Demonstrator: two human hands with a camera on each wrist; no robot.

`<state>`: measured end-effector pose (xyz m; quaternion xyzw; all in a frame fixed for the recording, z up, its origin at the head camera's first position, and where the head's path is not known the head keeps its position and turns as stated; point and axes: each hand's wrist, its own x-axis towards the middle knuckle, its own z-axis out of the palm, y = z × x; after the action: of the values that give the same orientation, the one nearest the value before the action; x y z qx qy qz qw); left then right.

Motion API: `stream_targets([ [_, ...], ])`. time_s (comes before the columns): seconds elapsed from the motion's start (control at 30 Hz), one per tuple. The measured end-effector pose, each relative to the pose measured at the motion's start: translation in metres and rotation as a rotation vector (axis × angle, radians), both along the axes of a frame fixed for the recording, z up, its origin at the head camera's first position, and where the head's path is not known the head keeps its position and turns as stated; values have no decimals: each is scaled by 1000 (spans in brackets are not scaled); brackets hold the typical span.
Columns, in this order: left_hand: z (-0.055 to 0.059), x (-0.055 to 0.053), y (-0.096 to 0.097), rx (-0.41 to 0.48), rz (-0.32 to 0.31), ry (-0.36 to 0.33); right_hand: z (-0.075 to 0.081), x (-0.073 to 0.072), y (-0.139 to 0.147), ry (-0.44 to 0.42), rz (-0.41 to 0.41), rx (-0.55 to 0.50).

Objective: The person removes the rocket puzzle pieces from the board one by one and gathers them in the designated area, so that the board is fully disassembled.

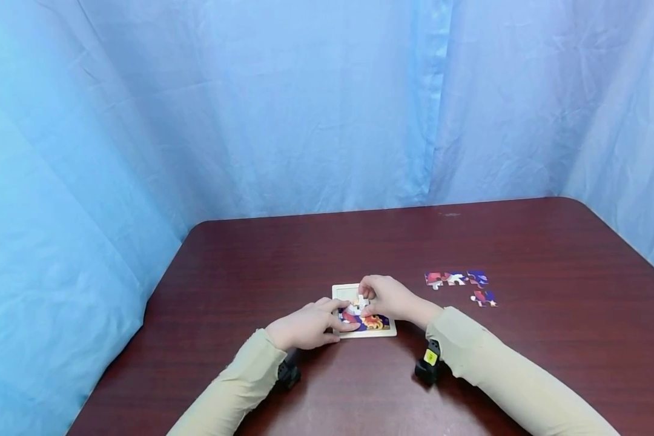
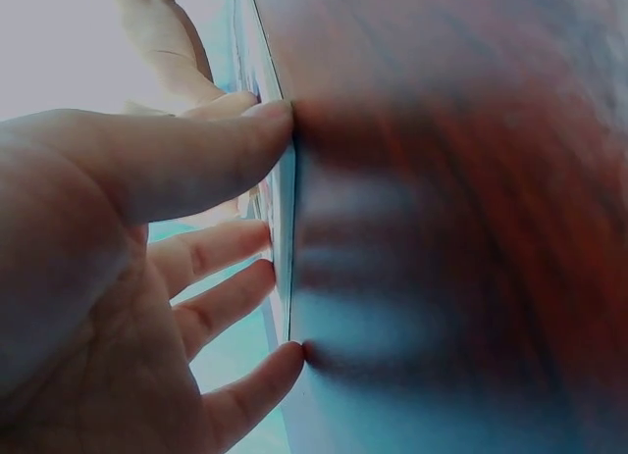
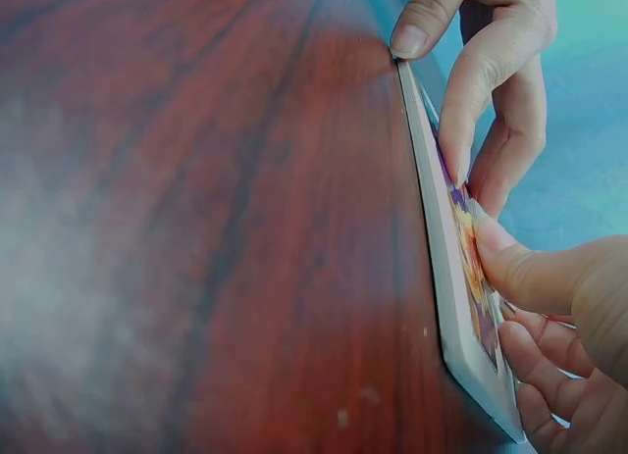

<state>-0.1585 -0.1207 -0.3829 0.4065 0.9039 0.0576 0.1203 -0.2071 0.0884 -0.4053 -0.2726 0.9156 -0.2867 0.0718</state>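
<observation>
A small puzzle tray (image 1: 392, 332) with a pale frame lies on the table, partly filled with a purple, red and orange picture. My left hand (image 1: 309, 325) rests over its left side, fingers spread and nearly straight. In the right wrist view, the left thumb (image 3: 410, 37) touches the tray's edge and a finger lies on the picture. Between right thumb and fingers, my right hand (image 1: 390, 298) pinches a whitish puzzle piece (image 1: 363, 301) over the picture. The left wrist view shows the tray edge-on beside the left fingers (image 2: 221, 253).
Right of the tray lie several loose puzzle pieces: a red-and-white group (image 1: 443, 278), a purple piece (image 1: 477, 277) and a lower purple piece with a star (image 1: 485, 298). The dark red-brown table (image 1: 272, 254) ends at a light blue curtain (image 1: 316, 109).
</observation>
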Motion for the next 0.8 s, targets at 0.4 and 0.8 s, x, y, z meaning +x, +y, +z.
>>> stream_targets([
  [0.4,2,0,0,-5,-8,-1,3,6,5,5,38,-133],
  [0.8,0,-1,0,-10,-8,5,6,7,9,21,45,-243],
])
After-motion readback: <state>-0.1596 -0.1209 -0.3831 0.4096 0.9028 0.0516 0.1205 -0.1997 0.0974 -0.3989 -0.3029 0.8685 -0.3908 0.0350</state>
